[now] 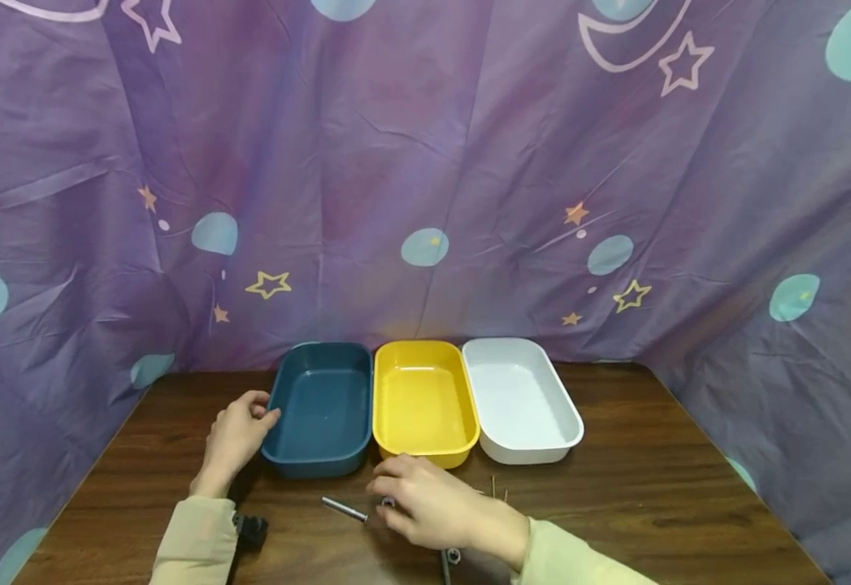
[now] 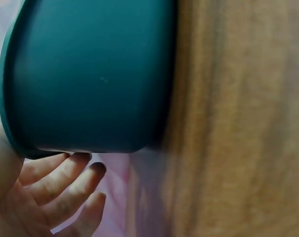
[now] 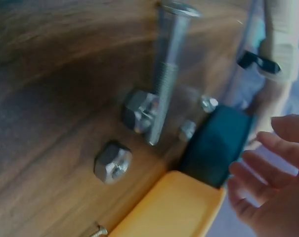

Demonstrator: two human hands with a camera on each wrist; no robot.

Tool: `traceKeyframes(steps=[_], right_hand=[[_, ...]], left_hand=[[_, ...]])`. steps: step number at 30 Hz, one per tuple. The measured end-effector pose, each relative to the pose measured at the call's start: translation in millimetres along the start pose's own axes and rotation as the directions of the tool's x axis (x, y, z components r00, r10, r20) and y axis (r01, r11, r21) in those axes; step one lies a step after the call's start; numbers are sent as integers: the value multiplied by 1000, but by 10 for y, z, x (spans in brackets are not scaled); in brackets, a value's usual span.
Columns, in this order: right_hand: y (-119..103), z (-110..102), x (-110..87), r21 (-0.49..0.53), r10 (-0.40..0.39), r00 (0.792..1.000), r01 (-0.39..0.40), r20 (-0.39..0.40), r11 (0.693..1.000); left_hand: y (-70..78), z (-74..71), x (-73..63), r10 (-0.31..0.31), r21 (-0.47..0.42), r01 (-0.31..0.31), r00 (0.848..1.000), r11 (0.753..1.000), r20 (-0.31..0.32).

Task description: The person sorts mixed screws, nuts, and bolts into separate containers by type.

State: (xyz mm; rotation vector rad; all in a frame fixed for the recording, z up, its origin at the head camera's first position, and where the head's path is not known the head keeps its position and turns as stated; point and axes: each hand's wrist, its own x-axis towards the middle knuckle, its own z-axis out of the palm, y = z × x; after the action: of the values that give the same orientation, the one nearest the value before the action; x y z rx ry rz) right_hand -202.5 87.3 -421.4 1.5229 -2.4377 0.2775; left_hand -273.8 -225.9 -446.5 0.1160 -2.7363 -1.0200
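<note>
My left hand [image 1: 235,435] is at the left side of the dark teal tray [image 1: 315,467], thumb and fingertips right at its rim. In the left wrist view its relaxed fingers [image 2: 72,190] spread beside the tray's outer wall. My right hand [image 1: 432,500] hovers over the table in front of the yellow tray [image 1: 428,452], palm down, fingers loosely bent and holding nothing. By its fingertips lie a silver bolt [image 1: 343,509] and a hex nut [image 1: 387,503]. In the right wrist view a long bolt [image 3: 166,84] overlaps one nut [image 3: 139,111], with another nut [image 3: 112,162] nearby.
A white tray [image 1: 531,457] stands right of the yellow one, the three trays side by side against the purple curtain [image 1: 366,162]. Thin brass-coloured screws [image 1: 493,486] lie behind the right wrist. Another nut [image 1: 454,556] lies near the front of the wooden table [image 1: 659,487].
</note>
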Motion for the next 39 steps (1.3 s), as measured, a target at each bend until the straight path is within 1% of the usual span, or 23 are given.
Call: traceKeyframes(steps=[2,4,7,10,16,21,26,30,33,37,39], right_hand=[[-2,47,49,-12,-44,999,44,0,999],[0,99,90,-25,-63,998,63,16,998],[-10,173,148,-44,-46,997,49,54,998],[-49,263,191,-99,-23,994,33,105,995],[-130,416,255,-203,-23,976,68,219,977],[-150,460,313,-236,-24,967,87,254,968],[-156,459,351,-233,-11,959,80,284,969],[-176,474,379,-181,24,956,31,292,983],[-213,479,397,-171,88,955,-40,284,984],[-262,467,424,-184,195,945,-149,263,972],[-270,456,443,-186,241,933,-195,267,963]], left_hand=[[-6,14,2,-1,-3,1,1000,1000,-4],[-11,21,3,2,-2,-2,1000,1000,-5],[-20,21,6,3,4,-3,1000,1000,-12],[-26,8,5,-5,9,6,1000,1000,-22],[-28,-14,-6,-19,6,19,1000,1000,-11],[-24,5,-4,-17,0,17,1000,1000,-11],[-27,46,-11,-10,-9,10,1000,1000,-12],[-44,59,-35,-10,-6,10,1000,1000,-26],[-58,59,-46,-9,-5,9,1000,1000,-27],[-54,55,-34,-16,-7,16,1000,1000,-20],[-41,51,-20,-18,-8,18,1000,1000,-17]])
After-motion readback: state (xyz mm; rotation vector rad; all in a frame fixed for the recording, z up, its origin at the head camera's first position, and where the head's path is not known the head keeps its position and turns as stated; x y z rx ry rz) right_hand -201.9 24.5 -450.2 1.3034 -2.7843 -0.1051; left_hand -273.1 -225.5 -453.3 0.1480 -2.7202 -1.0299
